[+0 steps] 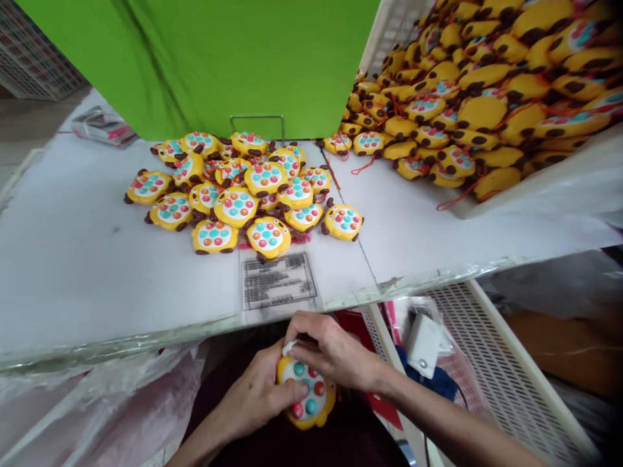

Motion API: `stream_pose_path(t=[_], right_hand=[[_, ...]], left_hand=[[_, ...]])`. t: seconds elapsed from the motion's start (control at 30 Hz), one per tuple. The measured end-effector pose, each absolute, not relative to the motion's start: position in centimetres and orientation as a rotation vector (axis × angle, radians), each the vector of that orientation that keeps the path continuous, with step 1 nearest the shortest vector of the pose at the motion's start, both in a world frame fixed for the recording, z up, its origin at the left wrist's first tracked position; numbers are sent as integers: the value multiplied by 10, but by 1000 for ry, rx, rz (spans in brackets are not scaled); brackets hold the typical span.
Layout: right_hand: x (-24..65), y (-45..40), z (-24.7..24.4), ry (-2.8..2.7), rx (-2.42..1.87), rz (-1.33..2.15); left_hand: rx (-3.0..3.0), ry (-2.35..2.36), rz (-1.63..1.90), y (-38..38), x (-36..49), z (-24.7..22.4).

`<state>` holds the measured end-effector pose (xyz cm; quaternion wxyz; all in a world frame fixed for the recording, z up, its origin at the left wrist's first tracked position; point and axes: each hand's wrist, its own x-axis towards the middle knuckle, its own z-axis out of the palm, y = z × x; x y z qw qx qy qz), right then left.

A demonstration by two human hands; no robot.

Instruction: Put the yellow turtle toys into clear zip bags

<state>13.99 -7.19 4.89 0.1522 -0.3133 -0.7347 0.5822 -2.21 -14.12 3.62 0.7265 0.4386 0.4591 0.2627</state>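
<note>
Beside 1 table (73, 259), 2 hands (257, 392) hold 1 toy (311, 407) and 1 white scrap (289, 347).

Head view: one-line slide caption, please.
Left hand holds a yellow toy while the right hand pinches something white at its edge, before a table piled with similar toys.

The toy (318, 403) you hold looks like smooth plastic, with glossy domed buttons (298, 369); the white scrap (291, 347) at its edge looks soft, cloth or paper, unclear which. Before you, the tabletop (63, 259) is smooth, its edge wrapped in shiny clear film (160, 338); the green panel (219, 65) is smooth, the wire bracket (257, 117) metal, the perforated basket (487, 337) plastic.
</note>
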Motion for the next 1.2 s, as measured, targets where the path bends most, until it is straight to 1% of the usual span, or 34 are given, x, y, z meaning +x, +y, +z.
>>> stream_pose_path(t=[0.1,0.13,0.2,0.33,0.4,0.47,0.57,0.67,0.77,0.83,0.9,0.97,1.0,1.13,1.2], right_hand=[[158,-70,46,-1906,-785,1929],[162,-70,45,-1846,-785,1967],[164,-72,42,-1842,-837,1919],[145,-77,42,-2107,-893,1593],[136,-76,43,-2179,-879,1511],[135,-72,42,-2136,-891,1577],[154,-63,42,-1863,-992,1775],[179,-64,45,-1650,-1185,1816],[184,-84,49,-1585,-1218,1843],[173,-100,47,-1564,-1208,1775],[155,-110,41,-1571,-1258,1601],[141,-107,34,-1608,-1308,1454],[137,-103,32,-1611,-1307,1449],[146,-84,38,-1416,-1199,1706],[152,-85,44,-1377,-1157,1757]], left_hand=[[959,1007,547,-142,-22,38],[960,1008,536,-141,-22,38],[968,1011,518,-140,-21,39],[1000,1036,540,-138,-20,38],[1005,1058,546,-138,-19,38],[970,1056,558,-139,-21,38],[859,1026,585,-141,-24,39],[774,1050,613,-142,-27,37],[731,1054,651,-141,-26,34],[755,1064,671,-141,-24,33],[809,1123,699,-141,-23,32],[835,1217,749,-142,-23,31],[817,1256,779,-143,-23,30],[544,1327,937,-147,-22,28],[447,1327,1008,-147,-20,27]])
